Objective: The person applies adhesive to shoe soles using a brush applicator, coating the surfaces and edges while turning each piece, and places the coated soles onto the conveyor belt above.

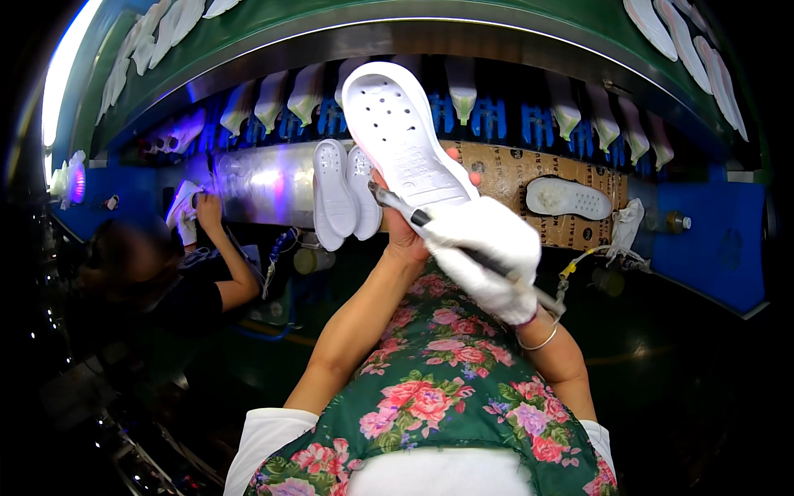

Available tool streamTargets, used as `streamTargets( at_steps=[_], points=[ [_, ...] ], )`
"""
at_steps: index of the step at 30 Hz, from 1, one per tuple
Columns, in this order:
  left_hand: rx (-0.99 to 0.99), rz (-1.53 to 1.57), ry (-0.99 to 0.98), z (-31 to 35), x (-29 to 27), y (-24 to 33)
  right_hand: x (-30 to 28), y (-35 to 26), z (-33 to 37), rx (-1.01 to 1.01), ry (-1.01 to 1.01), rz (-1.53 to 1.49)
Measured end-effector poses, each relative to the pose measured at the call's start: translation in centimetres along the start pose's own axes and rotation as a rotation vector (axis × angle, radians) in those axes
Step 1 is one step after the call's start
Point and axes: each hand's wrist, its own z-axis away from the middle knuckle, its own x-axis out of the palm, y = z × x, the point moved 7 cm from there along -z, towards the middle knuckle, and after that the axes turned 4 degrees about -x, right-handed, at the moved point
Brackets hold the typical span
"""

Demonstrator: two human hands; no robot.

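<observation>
A white shoe sole [395, 136], dotted with small holes across its wide end, is held up in front of me. My bare left hand [404, 236] grips it from beneath, and its fingertips show at the sole's right edge. In a white glove, my right hand [488, 252] is closed around a slim brush [403, 206] with a dark grip. The brush lies slantwise over the near left edge of the sole; whether its tip touches is unclear. Several more white soles [335, 190] lie just left of my left hand.
Another white sole [571, 198] lies on brown cardboard [488, 169] at right, by a crumpled white cloth [628, 221]. Soles hang in a row along blue racks [490, 117]. Behind runs a green conveyor [273, 29] carrying soles. A co-worker's arm [236, 264] is at left.
</observation>
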Motion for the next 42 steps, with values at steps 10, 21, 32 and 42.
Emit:
streamTargets(
  at_steps=[10, 21, 32, 42],
  points=[
    [-0.101, 0.006, -0.162, -0.6, 2.3, 0.8, -0.2, 0.7, 0.7, 0.038, -0.112, -0.142],
    [-0.04, -0.174, 0.023, 0.1, 1.9, 2.1, -1.3, 2.3, 1.6, 0.097, -0.085, -0.001],
    [-0.32, -0.069, -0.206, -1.3, 2.7, 2.6, 0.5, -0.3, 1.9, -0.055, -0.275, 0.039],
    [-0.418, -0.259, -0.226, -2.2, 5.2, 3.1, -0.7, -0.9, 2.0, -0.118, -0.185, 0.147]
  ],
)
